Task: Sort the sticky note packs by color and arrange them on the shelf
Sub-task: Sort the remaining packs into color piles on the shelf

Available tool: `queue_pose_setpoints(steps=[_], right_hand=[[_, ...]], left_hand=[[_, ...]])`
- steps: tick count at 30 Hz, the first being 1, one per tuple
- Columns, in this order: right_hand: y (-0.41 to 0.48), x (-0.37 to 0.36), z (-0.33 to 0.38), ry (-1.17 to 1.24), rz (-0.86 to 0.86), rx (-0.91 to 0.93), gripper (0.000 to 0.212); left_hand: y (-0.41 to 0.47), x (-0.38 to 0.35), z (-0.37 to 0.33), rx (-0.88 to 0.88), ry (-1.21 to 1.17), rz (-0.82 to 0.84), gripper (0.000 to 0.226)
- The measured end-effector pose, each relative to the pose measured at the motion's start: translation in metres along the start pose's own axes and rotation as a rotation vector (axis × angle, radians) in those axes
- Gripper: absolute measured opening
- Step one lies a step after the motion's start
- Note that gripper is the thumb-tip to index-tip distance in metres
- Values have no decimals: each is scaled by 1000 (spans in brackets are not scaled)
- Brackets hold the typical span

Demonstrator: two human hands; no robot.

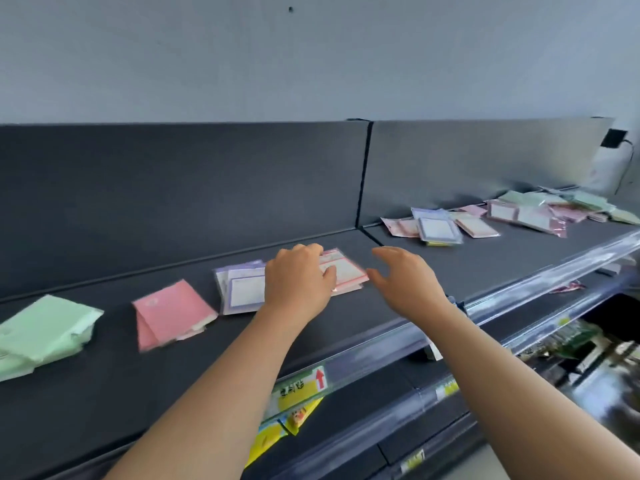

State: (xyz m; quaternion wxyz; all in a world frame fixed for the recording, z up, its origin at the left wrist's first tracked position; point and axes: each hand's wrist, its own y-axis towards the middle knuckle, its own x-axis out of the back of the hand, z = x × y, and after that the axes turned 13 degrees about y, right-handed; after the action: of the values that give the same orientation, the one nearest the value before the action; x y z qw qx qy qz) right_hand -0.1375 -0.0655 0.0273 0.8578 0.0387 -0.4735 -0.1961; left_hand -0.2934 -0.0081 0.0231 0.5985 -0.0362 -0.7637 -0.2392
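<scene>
On the far left of the dark shelf [138,393] lies a pile of green packs [45,327]. Next to it, a little apart, sits a small pile of pink packs [173,313]. Then come the purple-edged packs [239,289], lying flat. The left hand [298,278] covers their right corner and holds the red-edged packs [346,268] just beside them, with its fingers curled over the far edge and its thumb on top. The right hand [405,278] hangs in the air just right of those packs, not touching them, its fingers loose and spread. Farther right, on the next part of the shelf, lies a messy heap of mixed packs [512,214] in pink, purple and green. Below the shelf's front edge hangs a yellow label [301,386] with a red arrow.
</scene>
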Motion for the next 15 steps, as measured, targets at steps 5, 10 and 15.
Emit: queue_pose_setpoints(steps=[5,10,15], right_hand=[[19,36,-73,25,-43,-58,44],[55,59,-138,8,-64,-89,44],[96,79,-192,18,-67,-121,44]], left_hand=[[32,-29,-68,-38,-29,36,40],[76,-60,-128,-89,-35,48,38],[127,-91,-176,-107,-32,53,31]])
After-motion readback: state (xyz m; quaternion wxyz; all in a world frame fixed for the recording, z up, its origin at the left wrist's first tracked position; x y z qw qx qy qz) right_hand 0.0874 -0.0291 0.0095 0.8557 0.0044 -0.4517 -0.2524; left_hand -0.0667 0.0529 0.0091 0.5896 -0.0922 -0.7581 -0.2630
